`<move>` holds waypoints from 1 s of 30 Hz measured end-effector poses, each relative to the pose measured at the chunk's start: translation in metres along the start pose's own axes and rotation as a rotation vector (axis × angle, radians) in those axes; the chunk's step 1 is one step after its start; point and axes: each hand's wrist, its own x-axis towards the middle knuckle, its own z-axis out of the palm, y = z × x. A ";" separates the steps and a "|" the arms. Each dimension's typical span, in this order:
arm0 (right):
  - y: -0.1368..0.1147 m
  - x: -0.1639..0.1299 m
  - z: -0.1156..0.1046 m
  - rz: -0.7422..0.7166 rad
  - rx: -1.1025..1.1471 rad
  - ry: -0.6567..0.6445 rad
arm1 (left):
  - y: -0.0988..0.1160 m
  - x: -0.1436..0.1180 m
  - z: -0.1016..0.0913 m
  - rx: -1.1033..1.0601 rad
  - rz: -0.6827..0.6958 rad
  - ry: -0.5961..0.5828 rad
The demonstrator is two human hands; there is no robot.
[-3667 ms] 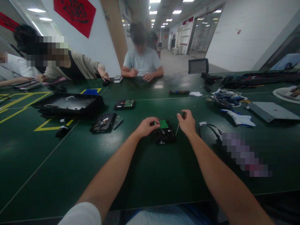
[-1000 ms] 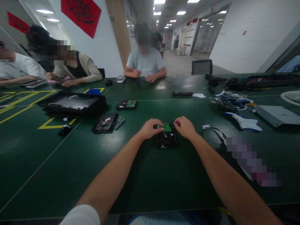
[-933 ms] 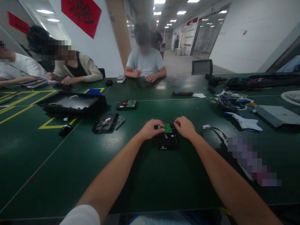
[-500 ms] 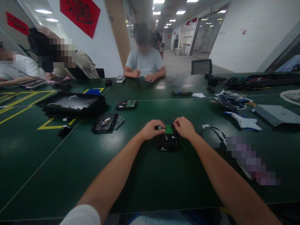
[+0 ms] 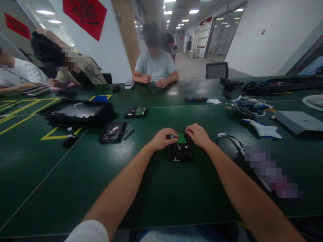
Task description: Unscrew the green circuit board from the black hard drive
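Observation:
A black hard drive (image 5: 179,153) with a green circuit board (image 5: 181,137) at its far end lies on the green table in front of me. My left hand (image 5: 164,138) grips it at the far left side, thumb over the board and fingers bent around the far edge. At the far right corner of the drive, my right hand (image 5: 198,134) has its thumb and fingertips pinched together. Whatever sits between those fingertips is too small to make out.
To the left are another hard drive (image 5: 112,131), a small circuit board (image 5: 128,131), a further drive (image 5: 135,112) and a black tray (image 5: 78,109). Gloves (image 5: 262,129), a grey metal box (image 5: 300,121) and a power strip (image 5: 259,173) lie right. A person (image 5: 155,67) sits opposite.
My right hand has shifted slightly left and away from me along the drive's far right corner. My left hand and the drive stay nearly in place.

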 end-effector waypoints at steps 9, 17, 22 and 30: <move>-0.001 0.002 0.000 0.089 -0.006 -0.004 | 0.000 0.000 0.000 -0.011 0.003 0.001; -0.023 -0.007 -0.012 -0.082 0.084 0.090 | -0.004 0.001 0.003 -0.023 0.032 0.020; -0.034 -0.010 -0.010 -0.099 0.037 0.027 | -0.003 0.001 0.002 -0.017 0.044 0.020; -0.033 -0.010 -0.007 -0.107 0.025 0.010 | -0.003 0.001 0.002 -0.020 0.055 0.015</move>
